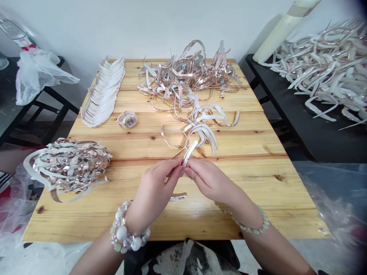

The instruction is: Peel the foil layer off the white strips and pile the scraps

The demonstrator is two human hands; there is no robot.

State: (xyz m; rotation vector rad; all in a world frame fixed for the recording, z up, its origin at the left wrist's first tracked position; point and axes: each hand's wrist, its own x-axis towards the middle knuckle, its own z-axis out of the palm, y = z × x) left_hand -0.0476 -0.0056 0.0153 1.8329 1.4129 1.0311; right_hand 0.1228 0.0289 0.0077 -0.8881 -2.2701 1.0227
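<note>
Over the near middle of the wooden table [252, 152], my left hand [156, 187] and my right hand [208, 179] meet fingertip to fingertip. Together they pinch the lower end of a curved white strip [189, 152] with a rose-gold edge, which points up and away from me. Just beyond it lies a loose heap of similar curved strips [186, 82], white on one side and shiny rose-gold on the other. A short metallic sliver [178, 197] lies on the table under my hands.
A neat overlapping row of white strips [104, 91] runs along the far left. A pile of shiny scraps [70, 164] sits at the left edge, a white watch [127, 119] behind it. A black table on the right carries many more strips [327, 65].
</note>
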